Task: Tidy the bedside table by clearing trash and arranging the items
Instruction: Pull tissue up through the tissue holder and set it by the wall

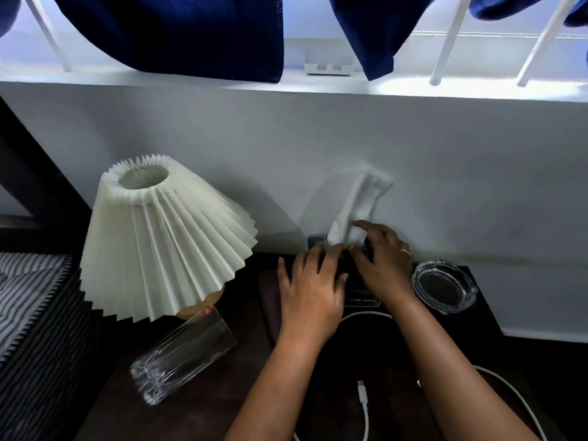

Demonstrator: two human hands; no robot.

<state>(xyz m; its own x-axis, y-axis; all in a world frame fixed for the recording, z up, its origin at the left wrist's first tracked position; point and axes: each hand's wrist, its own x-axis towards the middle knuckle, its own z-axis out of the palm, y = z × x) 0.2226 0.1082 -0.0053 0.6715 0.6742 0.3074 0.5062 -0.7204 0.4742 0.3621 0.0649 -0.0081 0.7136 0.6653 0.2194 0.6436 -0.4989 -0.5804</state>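
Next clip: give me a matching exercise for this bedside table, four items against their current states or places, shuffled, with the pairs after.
Items:
1. drinking glass
2. glass ashtray
3. white tissue
4. charging cable

States:
A. held up against the wall by both hands
B. lying on its side near the lamp
C. upright at the table's right edge, no tissue in it
D. loose on the table, plug end free

Pairs: 1-B, 2-C, 3-A, 4-D
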